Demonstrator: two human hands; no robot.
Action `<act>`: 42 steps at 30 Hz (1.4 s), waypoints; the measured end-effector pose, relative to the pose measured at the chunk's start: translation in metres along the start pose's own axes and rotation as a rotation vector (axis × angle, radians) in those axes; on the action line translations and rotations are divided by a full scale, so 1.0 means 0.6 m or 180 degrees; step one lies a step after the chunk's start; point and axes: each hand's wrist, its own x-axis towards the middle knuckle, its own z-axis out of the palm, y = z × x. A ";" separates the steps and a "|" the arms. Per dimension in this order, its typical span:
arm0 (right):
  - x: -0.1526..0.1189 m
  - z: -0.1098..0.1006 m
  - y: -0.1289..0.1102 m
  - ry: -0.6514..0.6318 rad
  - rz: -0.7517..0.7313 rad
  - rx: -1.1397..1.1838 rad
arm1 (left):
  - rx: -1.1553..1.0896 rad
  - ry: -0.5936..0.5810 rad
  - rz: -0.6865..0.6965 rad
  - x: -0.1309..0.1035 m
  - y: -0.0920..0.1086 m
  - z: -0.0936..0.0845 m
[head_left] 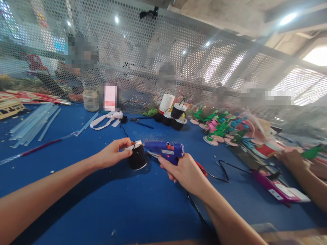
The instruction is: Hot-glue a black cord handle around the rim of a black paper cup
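My left hand [118, 152] is closed at the edge of a small black cup [138, 158], with thumb and fingers pinched near its upper rim. A short white strip [134, 145] shows at the top of the cup beside the fingertips. In my right hand [187, 172] is a blue hot glue gun [163, 149], fingers wrapped round its handle and a small red light lit on its side. The gun's nozzle points left and meets the upper side of the cup; whether glue is coming out is too small to tell.
Behind stand more black cups [178, 111] and a stack of white cups [167, 102]. Translucent glue sticks [35, 122] and white ribbon [107, 119] lie left. Green craft flowers [219, 127], a purple power strip [274, 187] and a co-worker's hand [293, 161] are right.
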 end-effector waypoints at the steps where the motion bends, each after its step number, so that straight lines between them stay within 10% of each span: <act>1: 0.000 0.000 0.001 0.0009 -0.0019 -0.0010 | -0.0018 0.0005 0.0006 0.000 0.000 0.000; 42: -0.007 0.003 -0.005 0.0014 0.0032 -0.0057 | 0.0130 -0.0029 0.0050 -0.001 0.002 0.001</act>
